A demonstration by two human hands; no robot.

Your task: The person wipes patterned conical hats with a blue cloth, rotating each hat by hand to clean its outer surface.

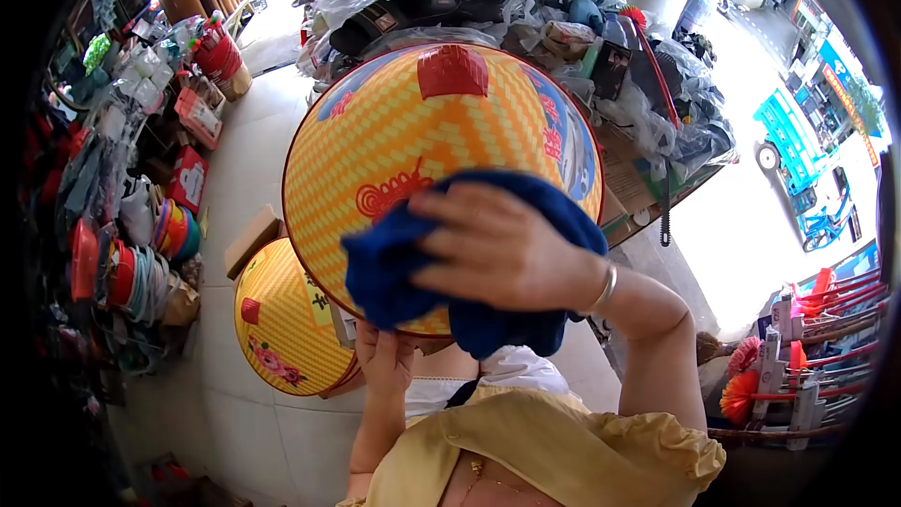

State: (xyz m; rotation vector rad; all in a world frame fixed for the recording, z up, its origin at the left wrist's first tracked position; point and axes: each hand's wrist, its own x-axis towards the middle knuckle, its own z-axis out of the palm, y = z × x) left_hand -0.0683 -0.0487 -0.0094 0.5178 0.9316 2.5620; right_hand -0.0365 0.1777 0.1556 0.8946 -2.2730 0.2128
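A large round lid-like piece (441, 122) with a yellow and orange woven pattern, a dark red rim and red and blue decoration is tilted up in front of me. My left hand (385, 357) is closed at its lower edge, with the fingertips partly hidden. My right hand (511, 249), slightly smeared by motion, grips a bunched dark blue cloth (389, 268) against the lower front of the round piece. The cloth covers part of the pattern and hangs past the rim.
A smaller yellow round piece (291, 329) with flowers stands on the tiled floor (249, 432) at lower left. Bagged goods and shoes (375, 23) are heaped on a table ahead. Packed shelves (122, 197) line the left, and red-handled goods (798, 347) the right.
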